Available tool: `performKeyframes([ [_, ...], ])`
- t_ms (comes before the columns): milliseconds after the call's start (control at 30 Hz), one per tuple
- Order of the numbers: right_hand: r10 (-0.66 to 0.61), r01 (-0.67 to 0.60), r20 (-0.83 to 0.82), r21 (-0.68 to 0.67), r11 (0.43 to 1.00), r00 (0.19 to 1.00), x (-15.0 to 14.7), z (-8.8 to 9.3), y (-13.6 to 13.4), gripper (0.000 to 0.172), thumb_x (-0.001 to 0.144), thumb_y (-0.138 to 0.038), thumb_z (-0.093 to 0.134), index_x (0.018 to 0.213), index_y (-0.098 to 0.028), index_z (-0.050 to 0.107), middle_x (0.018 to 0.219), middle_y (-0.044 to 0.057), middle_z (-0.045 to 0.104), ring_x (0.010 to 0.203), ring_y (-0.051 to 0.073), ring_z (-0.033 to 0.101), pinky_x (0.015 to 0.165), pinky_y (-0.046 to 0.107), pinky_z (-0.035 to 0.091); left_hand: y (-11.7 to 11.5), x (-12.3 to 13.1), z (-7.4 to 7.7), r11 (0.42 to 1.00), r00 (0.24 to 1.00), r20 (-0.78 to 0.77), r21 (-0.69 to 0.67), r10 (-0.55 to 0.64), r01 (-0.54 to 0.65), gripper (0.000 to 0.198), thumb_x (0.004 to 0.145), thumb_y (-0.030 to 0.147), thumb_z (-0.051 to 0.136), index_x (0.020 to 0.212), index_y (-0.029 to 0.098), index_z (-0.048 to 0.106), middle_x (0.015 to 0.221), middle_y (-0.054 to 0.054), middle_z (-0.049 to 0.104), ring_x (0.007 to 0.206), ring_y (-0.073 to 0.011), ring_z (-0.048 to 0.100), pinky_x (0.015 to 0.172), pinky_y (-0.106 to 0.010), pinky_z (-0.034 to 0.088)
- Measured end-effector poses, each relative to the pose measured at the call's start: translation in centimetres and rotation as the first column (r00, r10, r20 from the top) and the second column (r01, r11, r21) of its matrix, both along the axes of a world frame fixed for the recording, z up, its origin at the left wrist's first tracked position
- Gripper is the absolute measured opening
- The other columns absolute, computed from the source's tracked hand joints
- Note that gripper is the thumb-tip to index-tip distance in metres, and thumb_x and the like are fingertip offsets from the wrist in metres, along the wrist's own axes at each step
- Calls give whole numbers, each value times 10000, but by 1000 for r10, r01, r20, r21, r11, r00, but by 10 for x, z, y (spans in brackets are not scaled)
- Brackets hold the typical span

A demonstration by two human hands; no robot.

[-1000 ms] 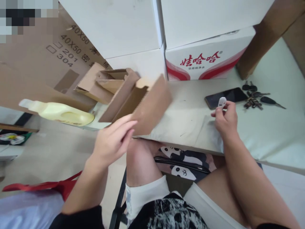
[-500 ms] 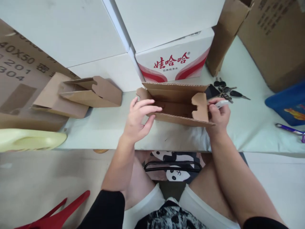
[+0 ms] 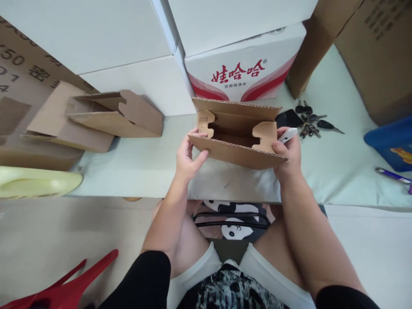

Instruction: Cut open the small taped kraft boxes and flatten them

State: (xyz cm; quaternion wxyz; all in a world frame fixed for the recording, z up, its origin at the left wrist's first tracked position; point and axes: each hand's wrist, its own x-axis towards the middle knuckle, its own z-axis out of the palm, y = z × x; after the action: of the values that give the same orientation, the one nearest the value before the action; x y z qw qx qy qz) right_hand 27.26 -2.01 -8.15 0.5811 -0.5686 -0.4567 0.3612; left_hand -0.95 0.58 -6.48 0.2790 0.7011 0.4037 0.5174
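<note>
A small brown cardboard box (image 3: 238, 156) stands in front of me with its top open and its short end flaps bent inward over the opening. My left hand (image 3: 189, 156) grips its left end, the thumb on the front panel and the fingers partly hidden behind the edge. At the opposite end my right hand (image 3: 288, 152) grips the box with the thumb near the right flap (image 3: 265, 133). A small flat white object (image 3: 288, 135) sticks up from between its fingers; its kind is not clear.
Two similar brown boxes (image 3: 128, 120) lie to the left. Behind are a white-and-red carton (image 3: 241, 79) and white boxes (image 3: 138, 90). Keys (image 3: 310, 120) and a black item (image 3: 289, 119) lie right, near a blue container (image 3: 391, 143) and a purple pen-like item (image 3: 392, 174).
The left end flap has folded inward, and the right one leans further in. My left hand has gone from open over the box to gripping its left end. The view has shifted slightly.
</note>
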Motion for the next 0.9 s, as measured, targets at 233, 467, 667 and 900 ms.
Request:
performKeyframes([
  [233, -45, 48, -23, 142, 989, 999, 8, 7, 3, 428, 798, -580, 589, 1124, -311, 521, 1235, 82, 640, 784, 199, 648, 584, 348, 481, 4, 3, -2, 990, 993, 32, -86, 111, -108, 547, 856, 683, 662, 1166, 232, 640, 1251, -131, 690, 1202, -287, 670, 1034, -435, 545],
  [467, 117, -138, 109, 211, 968, 987, 10, 39, -3, 911, 648, -936, 531, 1383, -407, 433, 1536, 93, 519, 1121, 322, 660, 489, 344, 379, -4, 18, -4, 979, 972, 144, -107, 187, -173, 547, 871, 610, 703, 1266, 312, 468, 1108, -70, 661, 1056, -233, 708, 918, -384, 580],
  [667, 227, -309, 403, 150, 939, 887, 15, 53, -15, 674, 671, -736, 755, 1208, -342, 652, 1236, 93, 643, 1165, 321, 617, 832, 448, 561, -3, 16, -3, 982, 976, 109, -26, 190, -189, 629, 866, 612, 703, 1360, 391, 382, 1463, -103, 447, 1316, -284, 566, 982, -411, 547],
  [900, 188, -234, 462, 45, 971, 867, 19, 44, -11, 384, 713, -541, 782, 1014, -308, 732, 1630, 53, 350, 1413, 410, 470, 1142, 635, 388, 21, 2, -22, 994, 995, -2, -45, 101, -101, 612, 872, 721, 600, 1369, 380, 494, 1673, -84, 245, 1533, -338, 344, 1169, -494, 426],
])
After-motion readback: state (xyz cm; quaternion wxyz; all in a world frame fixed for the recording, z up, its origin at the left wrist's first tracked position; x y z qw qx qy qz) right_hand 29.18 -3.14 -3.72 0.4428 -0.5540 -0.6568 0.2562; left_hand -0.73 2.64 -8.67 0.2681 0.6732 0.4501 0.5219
